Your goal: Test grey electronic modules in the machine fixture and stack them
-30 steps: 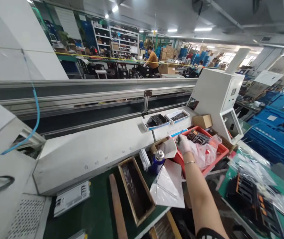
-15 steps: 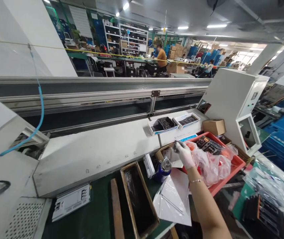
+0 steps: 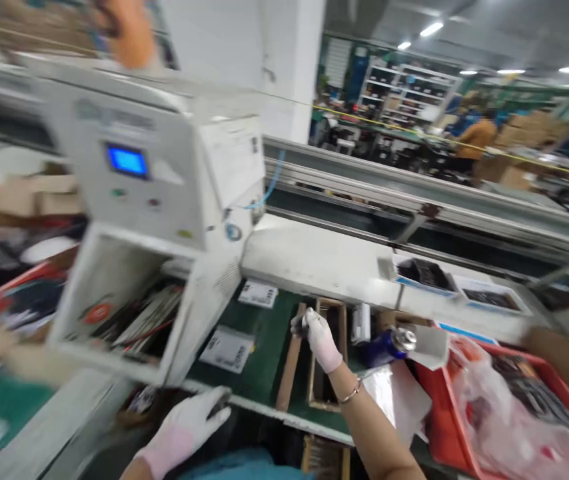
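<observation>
My right hand (image 3: 320,339), in a white glove with dark fingertips, is above a wooden strip (image 3: 290,373) and the left side of a long wooden-framed box (image 3: 343,333). Its fingers are pinched together, and I cannot make out what is between them. My left hand (image 3: 184,427), gloved the same way, hovers at the front edge of the green work surface (image 3: 264,343). Its thumb stands apart from the fingers and nothing shows in it. Two flat white labelled panels (image 3: 228,349) lie on the green surface beyond it.
A white machine housing (image 3: 129,127) with a lit blue screen stands at left. To the right are a blue bottle (image 3: 382,347), paper sheets (image 3: 407,397) and a red bin (image 3: 434,433) with plastic bags. Small boxes of dark parts (image 3: 427,277) sit behind. A conveyor (image 3: 344,210) crosses the back.
My view has swung left, blurring the picture. My right hand has moved left from the red bin to above the wooden strip and box. My left hand has come into view.
</observation>
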A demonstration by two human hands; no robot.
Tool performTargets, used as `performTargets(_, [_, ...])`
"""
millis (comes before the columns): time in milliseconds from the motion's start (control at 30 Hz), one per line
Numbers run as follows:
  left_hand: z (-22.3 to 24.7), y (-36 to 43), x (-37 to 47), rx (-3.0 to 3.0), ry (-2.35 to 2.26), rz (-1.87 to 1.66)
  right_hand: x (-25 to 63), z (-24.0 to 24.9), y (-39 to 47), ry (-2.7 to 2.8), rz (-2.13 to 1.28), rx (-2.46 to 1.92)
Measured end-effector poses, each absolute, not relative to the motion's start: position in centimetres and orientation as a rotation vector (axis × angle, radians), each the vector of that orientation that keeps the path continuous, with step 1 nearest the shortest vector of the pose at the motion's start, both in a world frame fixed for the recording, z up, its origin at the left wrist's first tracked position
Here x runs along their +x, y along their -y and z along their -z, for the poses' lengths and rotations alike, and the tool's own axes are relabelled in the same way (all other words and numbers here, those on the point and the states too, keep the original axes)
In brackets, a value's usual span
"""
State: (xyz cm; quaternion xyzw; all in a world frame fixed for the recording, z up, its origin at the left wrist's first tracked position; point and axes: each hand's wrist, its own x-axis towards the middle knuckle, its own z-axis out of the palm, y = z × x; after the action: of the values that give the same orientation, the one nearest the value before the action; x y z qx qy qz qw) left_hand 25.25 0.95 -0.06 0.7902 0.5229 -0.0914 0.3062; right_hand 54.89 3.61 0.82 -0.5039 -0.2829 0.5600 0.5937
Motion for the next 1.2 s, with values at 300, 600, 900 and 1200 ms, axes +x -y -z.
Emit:
performTargets(300, [-4.4,6.6,10.4,1.92,-1.634,0.075,36.7,-3.6,-4.7,0.558,-1.877,-0.723])
performTargets(600, [-2.9,12.1,-6.8,1.818,-1.781,0.012,19.8,-5.0,0.0,0.437,-2.048,-0.454])
performTargets(900, [-1.4,14.5,-13.3,1.763,-1.694,-0.274,11.4,-4.2,2.9,0.356,-2.161,-0.56])
performTargets(1200, [-2.3,13.6,-15.0,1.617,-1.71,-0.378,8.5,-4.2,2.2,0.264,-2.258,-0.674])
